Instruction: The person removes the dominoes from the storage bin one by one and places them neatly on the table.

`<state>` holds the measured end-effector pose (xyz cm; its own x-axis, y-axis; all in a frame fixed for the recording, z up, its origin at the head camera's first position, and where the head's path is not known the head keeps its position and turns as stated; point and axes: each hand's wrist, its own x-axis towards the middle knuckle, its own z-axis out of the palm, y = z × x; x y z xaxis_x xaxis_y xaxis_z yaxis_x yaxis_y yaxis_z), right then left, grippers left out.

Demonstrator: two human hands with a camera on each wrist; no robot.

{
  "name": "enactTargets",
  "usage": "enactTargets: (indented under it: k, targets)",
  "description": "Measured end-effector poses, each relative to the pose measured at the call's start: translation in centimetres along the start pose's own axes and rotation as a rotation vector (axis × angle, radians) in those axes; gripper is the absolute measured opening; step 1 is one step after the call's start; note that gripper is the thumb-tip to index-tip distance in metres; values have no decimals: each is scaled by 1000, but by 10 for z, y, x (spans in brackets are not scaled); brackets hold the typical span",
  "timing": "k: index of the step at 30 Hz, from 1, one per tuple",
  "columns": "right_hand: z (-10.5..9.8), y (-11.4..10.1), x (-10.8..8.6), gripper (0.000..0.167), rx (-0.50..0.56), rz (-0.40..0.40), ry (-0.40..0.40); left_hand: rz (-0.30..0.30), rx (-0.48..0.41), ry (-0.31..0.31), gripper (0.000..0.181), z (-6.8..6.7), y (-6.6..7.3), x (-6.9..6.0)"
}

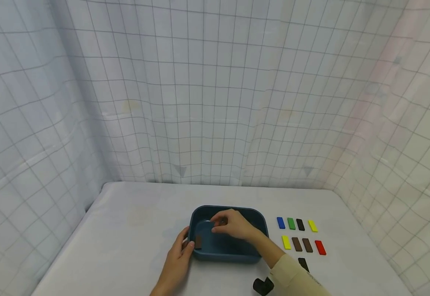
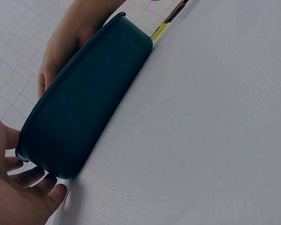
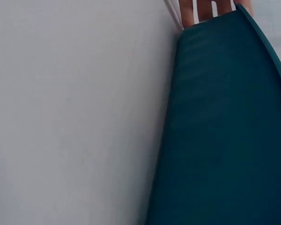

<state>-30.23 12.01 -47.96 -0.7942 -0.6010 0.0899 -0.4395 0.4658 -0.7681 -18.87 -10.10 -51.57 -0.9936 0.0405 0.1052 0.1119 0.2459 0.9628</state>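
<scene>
A dark teal rectangular bin (image 1: 230, 258) stands on the white-covered table in the head view. My left hand (image 1: 178, 261) grips its left end, thumb at the rim and fingers against the outer wall; the left wrist view shows this hand (image 2: 18, 187) close up. Inside the bin, near its left end, lies a flat brown block (image 1: 198, 241). My right hand (image 1: 235, 225) reaches over the bin with bent fingers above its floor. A dark patch shows between those fingers, but I cannot tell whether it is a block or shadow.
Right of the bin lie flat blocks in rows: blue (image 1: 280, 223), green (image 1: 291, 223), black (image 1: 300, 224), yellow (image 1: 313, 225), another yellow (image 1: 286, 242), two brown (image 1: 297, 244) and red (image 1: 320, 247). Another black block (image 1: 303, 264) is nearer, partly behind the sleeve (image 1: 292, 275). Gridded white curtains (image 1: 215, 102) surround the table.
</scene>
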Motion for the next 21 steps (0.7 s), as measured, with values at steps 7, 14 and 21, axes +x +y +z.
enactTargets:
  k: [7,14,21]
  targets:
    - [22,3,20,30,-36,-1,-50,-14,-4,-15,54,1,-2,3]
    - [40,9,27,35,-137,-5,-86,-28,-21,-21,53,1,-3,3]
    - [43,8,30,36,-274,-121,-109,-13,-8,-11,53,1,-6,4]
